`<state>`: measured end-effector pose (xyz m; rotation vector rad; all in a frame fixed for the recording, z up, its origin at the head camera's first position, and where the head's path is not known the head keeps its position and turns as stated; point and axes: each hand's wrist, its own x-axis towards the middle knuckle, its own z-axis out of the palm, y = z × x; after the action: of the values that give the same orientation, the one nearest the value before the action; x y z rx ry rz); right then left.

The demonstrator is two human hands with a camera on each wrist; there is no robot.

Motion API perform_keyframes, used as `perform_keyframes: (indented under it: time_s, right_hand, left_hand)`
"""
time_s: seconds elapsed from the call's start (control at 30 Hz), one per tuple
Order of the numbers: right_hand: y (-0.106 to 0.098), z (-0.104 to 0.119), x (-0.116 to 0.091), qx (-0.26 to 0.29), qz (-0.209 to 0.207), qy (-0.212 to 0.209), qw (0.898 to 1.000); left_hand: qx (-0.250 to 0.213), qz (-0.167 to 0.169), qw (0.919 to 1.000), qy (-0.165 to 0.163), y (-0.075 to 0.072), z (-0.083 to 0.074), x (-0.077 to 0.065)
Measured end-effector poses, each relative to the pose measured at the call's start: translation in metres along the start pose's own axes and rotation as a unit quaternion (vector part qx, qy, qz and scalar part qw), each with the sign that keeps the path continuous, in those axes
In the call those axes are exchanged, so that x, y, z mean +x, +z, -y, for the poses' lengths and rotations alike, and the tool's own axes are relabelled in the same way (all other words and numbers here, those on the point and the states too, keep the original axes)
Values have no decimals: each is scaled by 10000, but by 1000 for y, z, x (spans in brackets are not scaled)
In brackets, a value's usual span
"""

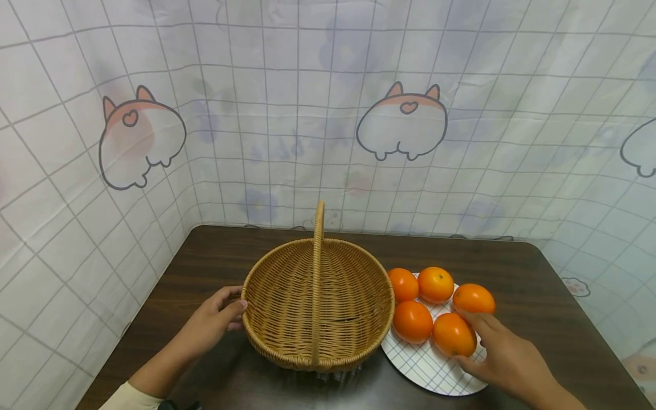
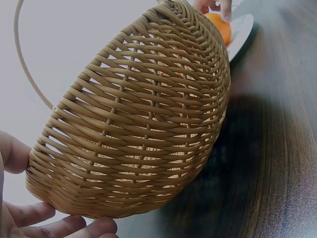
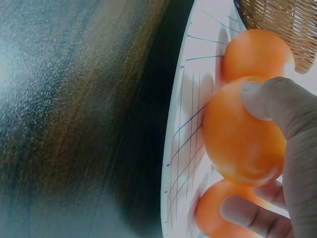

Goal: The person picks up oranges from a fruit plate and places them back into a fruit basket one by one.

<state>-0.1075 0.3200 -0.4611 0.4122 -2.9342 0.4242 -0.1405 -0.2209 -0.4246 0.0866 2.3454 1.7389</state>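
Note:
A woven wicker basket [image 1: 279, 296] with a tall arched handle [image 1: 318, 285] stands mid-table. My left hand [image 1: 212, 322] holds its left rim, the thumb on the edge and the fingers against the outer wicker wall [image 2: 133, 109]. To the right, several oranges [image 1: 412, 322] lie on a round white plate [image 1: 435, 378] with a blue grid pattern. My right hand [image 1: 507, 353] grips the orange nearest the plate's front right [image 1: 453, 335]. In the right wrist view its thumb [image 3: 257, 101] presses on that orange [image 3: 242, 144], and its fingers reach round the far side.
The dark wooden table [image 1: 215, 256] has a rounded far right corner. A white checked curtain [image 1: 277, 142] with cartoon animal prints hangs behind it and at both sides. The plate's left edge lies close beside the basket.

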Motion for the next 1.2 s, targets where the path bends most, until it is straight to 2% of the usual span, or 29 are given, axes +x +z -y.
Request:
perform_keyframes:
  time_s: [0.17,0.37,0.6,0.8,1.2]
  right_hand:
    - [-2,2,-1,-62,14,-8,10000]
    - [-6,3,0,82,-203,-127,9997]
    - [-14,3,6,344,-667,-555,9956]
    - [-20,3,11,561,-893,-867,9906]
    - [-32,7,23,900,-851,-880,9884]
  left_hand:
    - [-61,-6,10000,-13,0,0,0]
    - [-82,34,10000,-14,-1,0,0]
    - [3,45,10000,23,-2,-2,-1]
    - [-7,9,10000,-12,-2,-4,0]
    - [-121,0,9999,-39,-1,-3,0]
